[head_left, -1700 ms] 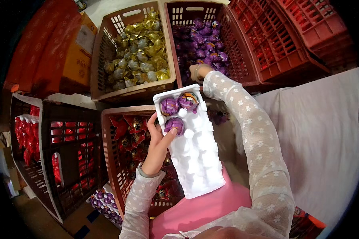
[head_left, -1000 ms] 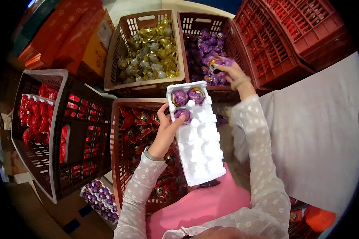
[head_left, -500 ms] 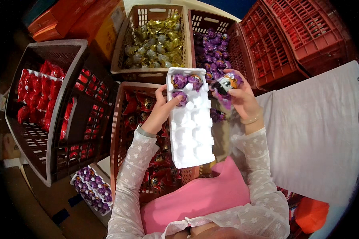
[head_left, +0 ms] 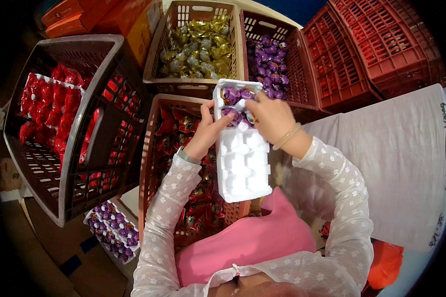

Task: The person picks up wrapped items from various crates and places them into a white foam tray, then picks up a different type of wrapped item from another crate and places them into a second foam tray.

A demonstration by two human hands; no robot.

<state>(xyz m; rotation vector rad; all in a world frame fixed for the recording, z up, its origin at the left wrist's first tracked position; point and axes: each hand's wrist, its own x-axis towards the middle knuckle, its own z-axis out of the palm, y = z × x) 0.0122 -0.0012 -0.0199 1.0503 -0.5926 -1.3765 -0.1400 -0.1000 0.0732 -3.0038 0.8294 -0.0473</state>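
Observation:
A white foam egg-style tray with rows of pockets is held up in front of me, its near pockets bare. My left hand grips its left edge, thumb resting on a purple foil-wrapped ball in the second row. In the far row sit two more purple balls, the right one partly covered by my fingers. My right hand reaches across the tray's right side, closed on a purple-wrapped ball at the second-row right pocket. Its fingertips are partly hidden.
Beyond the tray stand a crate of gold-wrapped balls and a crate of purple-wrapped ones. Red wrapped pieces fill a dark crate at left. Below the tray is a red-brown crate; a filled tray lies lower left.
My right hand has moved left from beside the tray, bringing the purple-wrapped ball into the second row. My left hand keeps its hold; the tray sits slightly further right in view.

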